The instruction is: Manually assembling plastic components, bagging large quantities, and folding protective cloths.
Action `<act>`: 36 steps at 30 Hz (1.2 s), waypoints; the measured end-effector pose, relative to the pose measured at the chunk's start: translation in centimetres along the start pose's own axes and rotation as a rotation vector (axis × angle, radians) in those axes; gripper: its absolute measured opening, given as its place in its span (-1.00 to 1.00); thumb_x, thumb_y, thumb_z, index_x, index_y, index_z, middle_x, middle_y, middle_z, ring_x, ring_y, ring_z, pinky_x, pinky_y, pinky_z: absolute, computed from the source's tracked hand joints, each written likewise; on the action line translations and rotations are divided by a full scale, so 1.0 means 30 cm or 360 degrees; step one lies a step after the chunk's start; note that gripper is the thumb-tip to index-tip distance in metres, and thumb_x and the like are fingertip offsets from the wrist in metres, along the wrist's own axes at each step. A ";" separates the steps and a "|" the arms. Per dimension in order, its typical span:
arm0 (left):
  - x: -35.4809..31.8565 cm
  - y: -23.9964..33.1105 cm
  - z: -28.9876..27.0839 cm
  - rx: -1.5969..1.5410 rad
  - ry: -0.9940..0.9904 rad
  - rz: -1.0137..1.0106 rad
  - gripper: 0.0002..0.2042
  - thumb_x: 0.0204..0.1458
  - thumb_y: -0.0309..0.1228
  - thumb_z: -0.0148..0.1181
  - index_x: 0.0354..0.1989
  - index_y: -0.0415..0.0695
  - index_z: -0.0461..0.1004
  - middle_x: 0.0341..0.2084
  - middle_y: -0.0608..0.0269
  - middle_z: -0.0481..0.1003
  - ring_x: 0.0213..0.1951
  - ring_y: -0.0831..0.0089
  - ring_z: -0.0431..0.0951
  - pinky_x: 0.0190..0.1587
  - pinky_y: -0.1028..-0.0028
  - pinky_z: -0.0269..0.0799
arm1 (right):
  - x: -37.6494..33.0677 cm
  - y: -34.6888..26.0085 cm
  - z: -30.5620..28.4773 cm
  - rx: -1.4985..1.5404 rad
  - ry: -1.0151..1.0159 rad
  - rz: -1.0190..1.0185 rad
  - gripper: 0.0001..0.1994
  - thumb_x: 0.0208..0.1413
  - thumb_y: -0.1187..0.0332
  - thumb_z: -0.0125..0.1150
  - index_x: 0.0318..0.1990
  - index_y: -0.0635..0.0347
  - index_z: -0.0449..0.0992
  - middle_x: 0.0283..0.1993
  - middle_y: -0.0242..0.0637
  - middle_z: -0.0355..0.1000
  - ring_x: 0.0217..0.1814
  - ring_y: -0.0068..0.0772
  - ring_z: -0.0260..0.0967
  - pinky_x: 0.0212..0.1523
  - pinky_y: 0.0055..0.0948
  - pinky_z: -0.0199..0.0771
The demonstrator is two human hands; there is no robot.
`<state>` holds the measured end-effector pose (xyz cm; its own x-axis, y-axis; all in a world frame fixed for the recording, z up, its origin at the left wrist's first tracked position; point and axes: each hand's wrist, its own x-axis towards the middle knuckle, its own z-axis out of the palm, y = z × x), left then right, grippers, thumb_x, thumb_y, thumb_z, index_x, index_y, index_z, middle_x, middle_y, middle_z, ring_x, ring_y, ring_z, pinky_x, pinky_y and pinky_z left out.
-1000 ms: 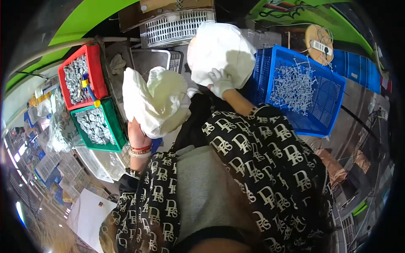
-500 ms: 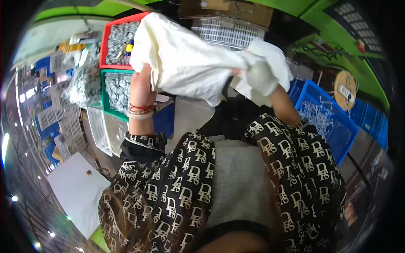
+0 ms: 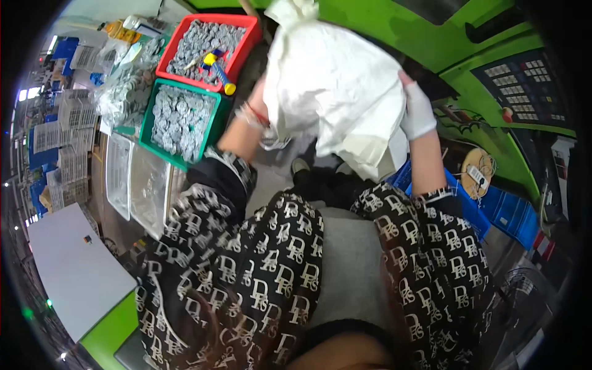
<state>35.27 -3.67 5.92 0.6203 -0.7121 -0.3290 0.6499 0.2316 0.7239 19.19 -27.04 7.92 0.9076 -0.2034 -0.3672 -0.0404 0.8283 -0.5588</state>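
white bag (image 3: 336, 86) hides left hand (image 3: 262, 102), fingers unseen

White cloth bag (image 3: 336, 92): large, soft, crumpled, held up off any surface between both hands, in front of the green machine housing. Fabric is creased and bulging through the middle, gathered to a knot-like bunch at the top edge. A flatter cream-toned flap hangs at the lower right corner. Left hand (image 3: 262, 102) is mostly hidden behind the bag's left edge, wrist with red band showing. Right hand (image 3: 416, 111), in a white glove, presses flat against the bag's right side.
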 end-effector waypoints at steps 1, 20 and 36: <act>0.050 -0.090 -0.092 0.0039 -0.0116 0.0035 -0.32 0.10 0.17 -0.31 0.21 -0.13 0.13 0.15 0.18 0.23 0.14 0.28 0.25 0.15 0.28 0.18 | 0.011 0.020 -0.032 -0.0051 0.0128 -0.0077 -0.61 0.17 0.25 -0.05 0.04 0.37 0.31 0.05 -0.14 0.35 0.07 -0.31 0.31 0.13 -0.37 0.25; -0.034 0.059 0.182 0.1903 -0.0737 0.0463 -0.72 0.12 -0.32 0.04 -0.10 -0.24 0.42 -0.36 0.31 0.49 -0.27 0.60 0.42 -0.16 0.58 0.33 | -0.144 0.080 -0.070 -0.2484 0.0172 -0.0918 -0.41 -0.15 0.33 0.25 0.12 0.14 0.23 0.15 -0.15 0.22 0.18 -0.14 0.20 0.16 -0.35 0.21; -0.183 0.297 0.176 0.2541 -0.0408 0.0728 -0.69 0.00 -0.19 0.19 -0.17 -0.11 0.46 -0.55 0.21 0.50 -0.47 0.48 0.51 -0.39 0.53 0.41 | -0.010 -0.040 0.048 -0.2745 -0.0538 -0.1037 -0.76 -0.18 0.32 0.23 -0.34 0.24 0.45 -0.19 -0.33 0.39 -0.16 -0.43 0.32 -0.10 -0.48 0.32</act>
<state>35.35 -1.21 17.39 0.4321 -0.9003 0.0518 -0.7165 -0.3079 0.6259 19.58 -27.22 9.75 0.9770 0.0478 0.2077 0.1743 -0.7400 -0.6497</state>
